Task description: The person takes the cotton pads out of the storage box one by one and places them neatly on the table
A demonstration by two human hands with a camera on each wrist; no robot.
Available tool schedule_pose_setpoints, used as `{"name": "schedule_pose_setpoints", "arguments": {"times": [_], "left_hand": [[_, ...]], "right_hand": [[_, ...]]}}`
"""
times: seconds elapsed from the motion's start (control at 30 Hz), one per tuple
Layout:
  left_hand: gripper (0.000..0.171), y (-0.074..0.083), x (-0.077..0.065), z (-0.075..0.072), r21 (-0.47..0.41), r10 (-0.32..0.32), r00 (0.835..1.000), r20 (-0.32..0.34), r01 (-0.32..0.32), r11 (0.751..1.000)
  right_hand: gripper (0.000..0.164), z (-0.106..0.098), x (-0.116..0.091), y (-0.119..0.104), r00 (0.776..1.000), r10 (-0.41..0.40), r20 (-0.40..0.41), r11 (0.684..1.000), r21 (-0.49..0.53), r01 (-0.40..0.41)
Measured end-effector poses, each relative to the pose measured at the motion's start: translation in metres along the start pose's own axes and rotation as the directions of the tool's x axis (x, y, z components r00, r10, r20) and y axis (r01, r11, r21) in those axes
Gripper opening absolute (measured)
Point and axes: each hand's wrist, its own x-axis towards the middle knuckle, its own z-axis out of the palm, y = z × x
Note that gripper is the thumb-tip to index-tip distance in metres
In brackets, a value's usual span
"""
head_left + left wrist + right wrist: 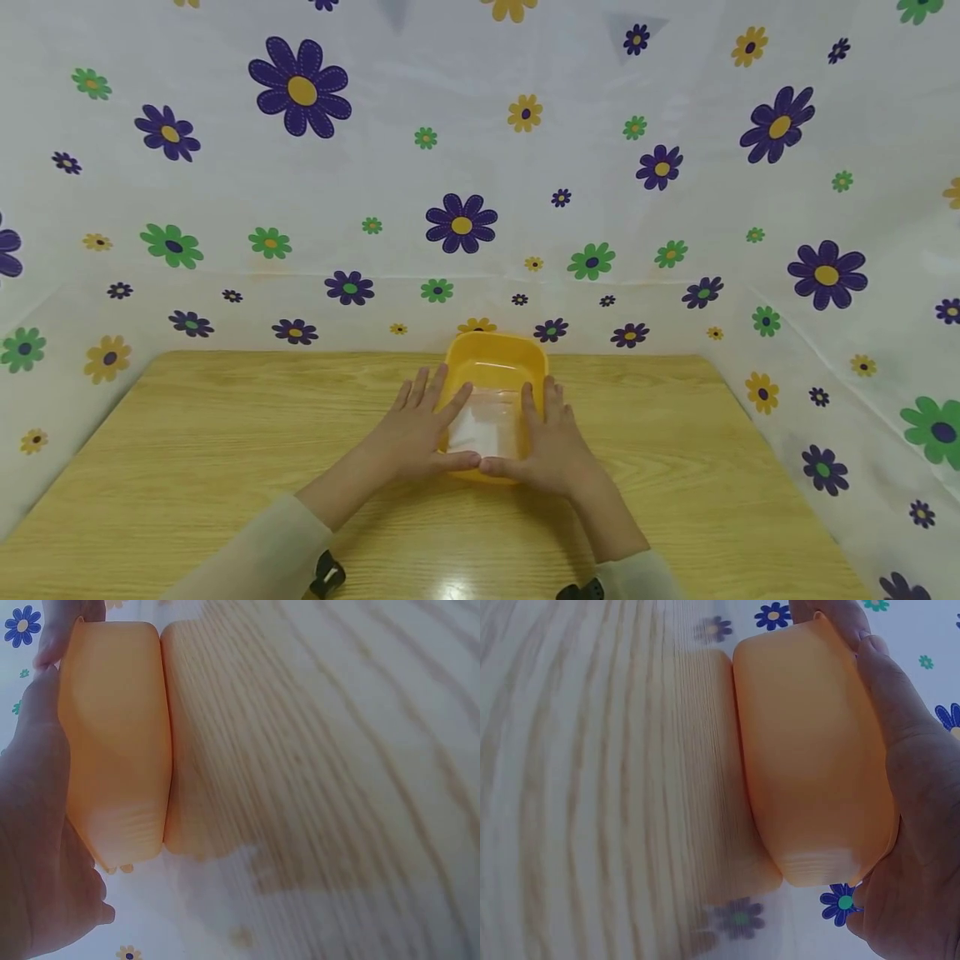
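Note:
In the head view a yellow-orange plastic basin (pixel 495 348) stands at the far middle of the table, close to the back cloth. Inside lies a clear, whitish rectangular thing (pixel 486 423); its exact kind cannot be told. My left hand (pixel 411 432) rests on the basin's left rim, fingers straight and spread. On the right rim lies my right hand (pixel 555 446), its fingers likewise extended. Both thumbs point inward along the near rim, their tips almost meeting. Each wrist view shows the basin's smooth outer wall (pixel 116 742) (pixel 814 750), with the base down on the tabletop.
The wood-grain tabletop (pixel 262 425) reaches back to a white cloth (pixel 390 175) with purple, green and yellow flowers. That cloth rises behind the table and along both sides. Dark devices (pixel 327 575) sit at both wrists, by the light sleeves.

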Motion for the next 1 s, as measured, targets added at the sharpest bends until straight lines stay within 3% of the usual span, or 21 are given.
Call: {"name": "schedule_pose_setpoints", "arguments": {"times": [1.0], "left_hand": [[0.106,-0.019,-0.023,-0.004,0.001,-0.035,0.999,-0.024,0.035,0.999]], "right_hand": [[0.132,0.007,0.005,-0.026,0.999,-0.038,0.008,0.999,0.023,0.037]]}}
